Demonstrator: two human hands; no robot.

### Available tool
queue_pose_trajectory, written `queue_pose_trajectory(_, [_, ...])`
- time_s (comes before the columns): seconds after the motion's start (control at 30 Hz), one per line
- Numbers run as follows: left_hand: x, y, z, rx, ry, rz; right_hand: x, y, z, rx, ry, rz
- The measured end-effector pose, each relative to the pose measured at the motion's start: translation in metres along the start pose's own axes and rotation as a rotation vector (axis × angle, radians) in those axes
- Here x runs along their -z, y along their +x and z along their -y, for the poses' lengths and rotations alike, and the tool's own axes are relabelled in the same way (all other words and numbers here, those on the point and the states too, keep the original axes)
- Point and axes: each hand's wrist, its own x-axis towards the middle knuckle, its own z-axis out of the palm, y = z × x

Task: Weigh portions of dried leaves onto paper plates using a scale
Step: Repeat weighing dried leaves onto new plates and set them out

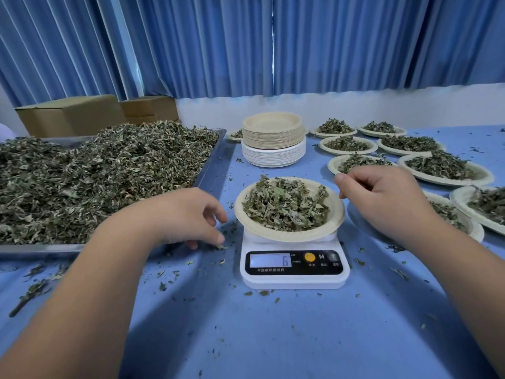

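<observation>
Head view: paper plate (pixel 289 236) of dried leaves (pixel 284 205) on white scale (pixel 293 280), mid-bench (pixel 273 337). Left hand (pixel 185 214) beside metal tray (pixel 210 162) — fingers curled loosely, empty. Right hand (pixel 382 195) near plate's rim — fingers bent, grasping nothing visible.

The scene is evenly and brightly lit, daylight being filtered through the pleated blue curtains (pixel 246 45). Soft shadows are cast beside the white digital scale (pixel 294 265). Straight lines far from it are bowed, and slight blur is seen.
</observation>
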Motion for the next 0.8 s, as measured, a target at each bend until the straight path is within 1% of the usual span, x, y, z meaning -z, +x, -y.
queue_pose_trajectory(0.1, [-0.008,0.002,-0.006,0.012,0.19,0.012,0.0,0.0,0.0,-0.003,0.007,0.003])
queue_pose_trajectory(0.2, [-0.016,0.007,-0.01,-0.004,0.284,0.044,0.0,-0.001,0.0,-0.008,0.016,0.004])
queue_pose_trajectory(0.33, [-0.02,0.01,-0.01,-0.002,0.257,0.049,-0.001,-0.001,0.0,-0.009,0.01,0.01])
queue_pose_trajectory(0.43, [-0.02,0.01,-0.008,-0.014,0.199,0.009,-0.001,-0.001,0.0,-0.006,0.003,0.005])
queue_pose_trajectory(0.5, [-0.016,0.01,-0.006,-0.04,0.159,-0.08,0.0,-0.001,0.0,-0.011,0.004,0.004])
queue_pose_trajectory(0.6, [-0.003,0.009,0.001,-0.052,0.05,-0.346,0.0,-0.001,-0.001,-0.026,0.016,0.0])
queue_pose_trajectory(0.67, [0.005,0.008,0.011,-0.023,-0.019,-0.519,0.0,0.0,-0.002,-0.034,0.0,-0.007])
queue_pose_trajectory(0.73, [0.008,0.009,0.02,0.054,-0.032,-0.611,0.0,0.001,-0.002,-0.041,-0.014,-0.016])
queue_pose_trajectory(0.8, [0.007,0.013,0.026,0.136,0.031,-0.643,-0.001,0.001,-0.002,-0.054,-0.007,-0.026])
